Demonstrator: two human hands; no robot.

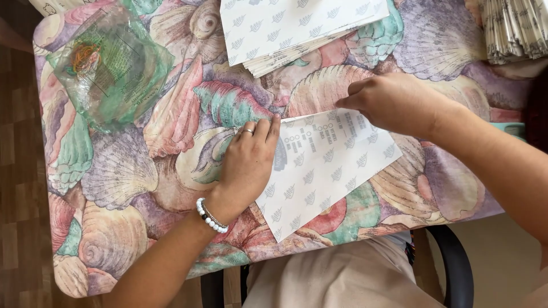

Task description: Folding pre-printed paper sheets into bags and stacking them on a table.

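Near the table's front edge, the left hand presses flat, fingers together, on a patterned paper sheet. The right hand, fingers curled, pins its far edge. The sheet looks light, thin and easily creased; best held at its edges.

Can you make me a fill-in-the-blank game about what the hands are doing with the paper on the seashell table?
1. Both hands press on a white sheet of patterned ____.
2. The left hand wears a white bead ____ at the wrist.
3. The table's cloth is printed with pastel ____.
4. A crumpled green plastic ____ lies near the table's far left corner.

Missing words: paper; bracelet; seashells; bag
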